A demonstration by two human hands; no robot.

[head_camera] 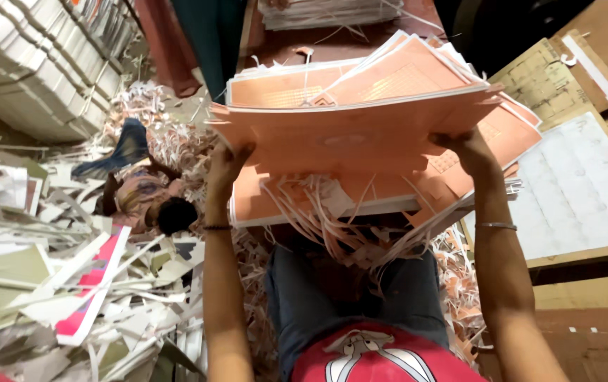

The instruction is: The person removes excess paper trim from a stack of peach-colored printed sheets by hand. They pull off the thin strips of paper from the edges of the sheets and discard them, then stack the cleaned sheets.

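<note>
- Head view: your left hand (228, 164) clasped the near left edge of a thick stack of salmon-pink printed paper sheets (360, 127), fingers curled under it.
- Your right hand (468, 147) gripped the stack's near right edge the same way.
- The stack was lifted above your lap, loose pink paper trimmings (332, 226) dangling beneath it.
- White shredded paper scrap (71, 283) covered the floor to your left, where another person (150, 201) sat.

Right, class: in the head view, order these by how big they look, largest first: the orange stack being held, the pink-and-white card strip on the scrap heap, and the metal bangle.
1. Orange stack, by far the largest.
2. Pink-and-white card strip.
3. Metal bangle, on the right hand's wrist, clearly smallest.
Nearness to the camera may inflate the stack.
</note>
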